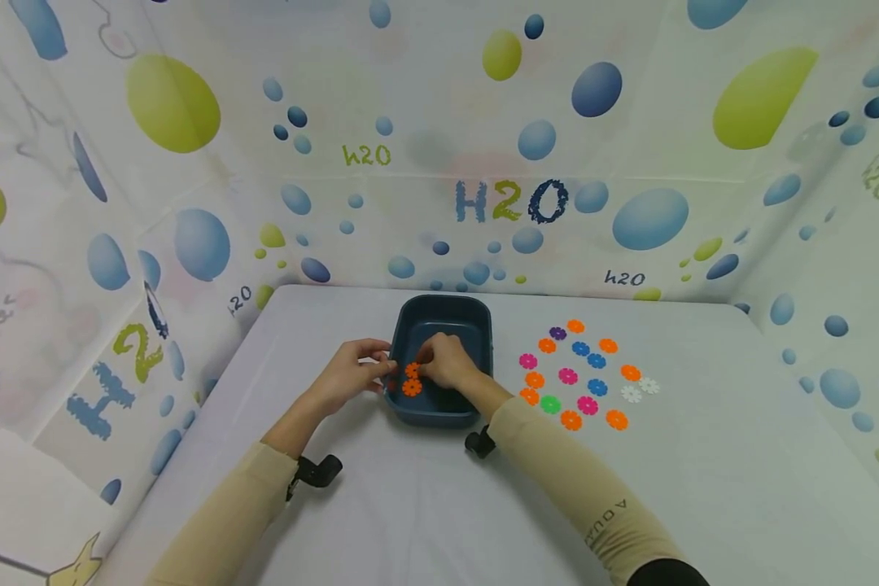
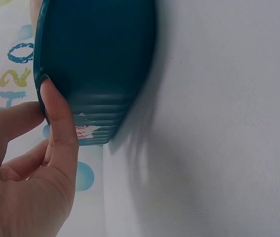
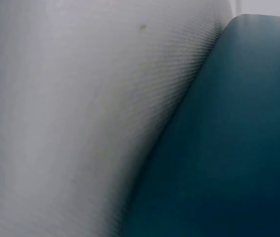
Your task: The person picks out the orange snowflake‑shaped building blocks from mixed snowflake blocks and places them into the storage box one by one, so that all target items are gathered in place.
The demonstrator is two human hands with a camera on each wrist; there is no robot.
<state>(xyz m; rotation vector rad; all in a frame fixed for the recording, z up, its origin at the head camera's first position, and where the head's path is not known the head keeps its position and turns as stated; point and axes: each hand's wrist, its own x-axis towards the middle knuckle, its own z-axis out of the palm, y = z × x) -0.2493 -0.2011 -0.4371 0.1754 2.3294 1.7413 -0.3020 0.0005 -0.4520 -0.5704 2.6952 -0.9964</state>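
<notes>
A dark blue-green plastic bin [image 1: 450,419] stands on the white-covered table. My left hand [image 1: 352,376] grips its left rim, thumb on one side and fingers on the other; the left wrist view shows this hand [image 2: 41,163] close up against the bin wall [image 2: 100,54]. Inside the bin my right hand [image 1: 448,362] reaches down with curled fingers, its fingertips pinching an orange flower-shaped piece [image 1: 412,370]. Just below that lies another orange flower-shaped piece [image 1: 412,388]. In the right wrist view only the bin's outer wall [image 3: 228,133] shows large, with the fingertips hidden.
Right of the bin, several flower-shaped pieces lie scattered: orange [image 1: 571,420], pink [image 1: 567,376], blue [image 1: 596,387], white [image 1: 631,394], one green [image 1: 550,404] and one purple [image 1: 557,333]. A patterned curtain [image 1: 439,155] hangs behind the table [image 1: 725,456].
</notes>
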